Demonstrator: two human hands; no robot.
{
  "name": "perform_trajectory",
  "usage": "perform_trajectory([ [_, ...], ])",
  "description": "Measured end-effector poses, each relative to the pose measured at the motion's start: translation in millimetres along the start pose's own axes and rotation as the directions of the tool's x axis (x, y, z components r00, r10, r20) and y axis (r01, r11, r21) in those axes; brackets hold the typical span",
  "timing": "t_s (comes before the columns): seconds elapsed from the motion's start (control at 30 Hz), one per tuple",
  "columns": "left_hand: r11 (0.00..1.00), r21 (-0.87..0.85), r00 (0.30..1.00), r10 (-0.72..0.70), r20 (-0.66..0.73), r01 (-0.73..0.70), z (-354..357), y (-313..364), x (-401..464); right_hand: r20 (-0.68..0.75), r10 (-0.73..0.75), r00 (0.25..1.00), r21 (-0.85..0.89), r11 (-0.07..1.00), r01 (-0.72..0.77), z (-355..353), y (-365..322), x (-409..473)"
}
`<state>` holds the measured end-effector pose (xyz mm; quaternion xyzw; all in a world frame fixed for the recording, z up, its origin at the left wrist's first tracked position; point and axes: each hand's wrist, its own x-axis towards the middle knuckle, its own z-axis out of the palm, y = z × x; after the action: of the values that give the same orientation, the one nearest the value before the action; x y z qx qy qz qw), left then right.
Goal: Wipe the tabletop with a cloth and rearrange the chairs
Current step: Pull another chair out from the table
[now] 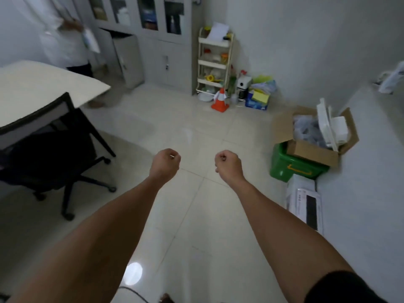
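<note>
Both my arms reach forward over the tiled floor. My left hand [165, 162] and my right hand [228, 163] are closed into fists with nothing in them. A white table [41, 88] stands at the left. A black office chair [47, 154] on castors is pushed against the table's near edge, well left of my left hand. No cloth is in view.
Another person in white [63, 33] stands behind the table by grey cabinets [153, 29]. An orange cone [220, 100] and a white shelf cart [215, 62] stand at the back wall. A green bin [293, 167], a cardboard box [314, 136] and a white carton [305, 203] line the right wall.
</note>
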<state>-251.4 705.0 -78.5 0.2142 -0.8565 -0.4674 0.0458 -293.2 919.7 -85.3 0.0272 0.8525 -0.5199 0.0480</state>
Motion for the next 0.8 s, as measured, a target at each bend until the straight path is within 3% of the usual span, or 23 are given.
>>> perform_trajectory([
  [0.2, 0.995, 0.04, 0.973, -0.082, -0.215, 0.093, -136, -82, 19, 0.23, -0.123, 0.965, -0.003, 0.992, 0.127, 152, -84, 0],
  [0.43, 0.973, -0.036, 0.876, -0.22, -0.43, 0.227, -255, -171, -2, 0.474, -0.248, 0.845, 0.016, 0.962, 0.273, 294, -152, -28],
  [0.8, 0.879, -0.179, 0.622, -0.444, -0.645, 0.441, -342, -263, -61, 0.76, -0.306, 0.574, 0.065, 0.914, 0.401, 431, -205, -82],
])
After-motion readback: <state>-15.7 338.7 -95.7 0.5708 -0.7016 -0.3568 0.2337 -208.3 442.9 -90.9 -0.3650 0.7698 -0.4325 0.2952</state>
